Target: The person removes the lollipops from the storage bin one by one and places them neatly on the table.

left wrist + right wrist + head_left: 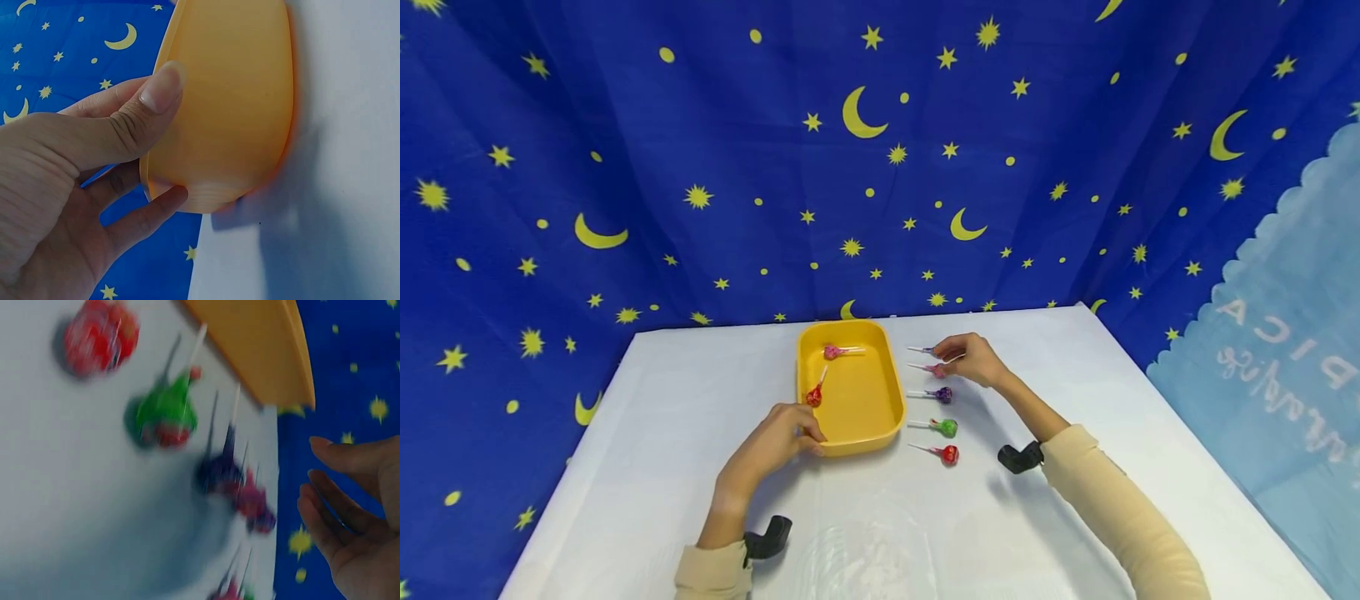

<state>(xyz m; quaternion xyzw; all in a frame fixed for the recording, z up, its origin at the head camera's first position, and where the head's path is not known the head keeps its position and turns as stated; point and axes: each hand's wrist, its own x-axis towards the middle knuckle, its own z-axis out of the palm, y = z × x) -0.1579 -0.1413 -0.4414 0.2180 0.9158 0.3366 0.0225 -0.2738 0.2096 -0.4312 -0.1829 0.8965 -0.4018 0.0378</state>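
My left hand (pixel 781 440) grips the near left corner of a yellow tray (pixel 861 387), thumb and fingers on either side of its wall in the left wrist view. Inside the tray lie a pink lollipop (pixel 832 352) and a red lollipop (pixel 814 395). Right of it, several lollipops form a column: a red one (pixel 951 455), a green one (pixel 946 427), a purple one (pixel 943 395), a pink one (pixel 937 370) and a bluish one (pixel 927 350), partly covered by my right hand (pixel 973 358). That hand hovers by the far two, its fingers apart and holding nothing in the right wrist view.
A white cloth covers the table (pixel 700 392). Behind it hangs a blue curtain (pixel 737 167) with yellow moons and stars. At the right is a light blue panel (pixel 1285 333). More lollipops (pixel 230 591) show low in the right wrist view.
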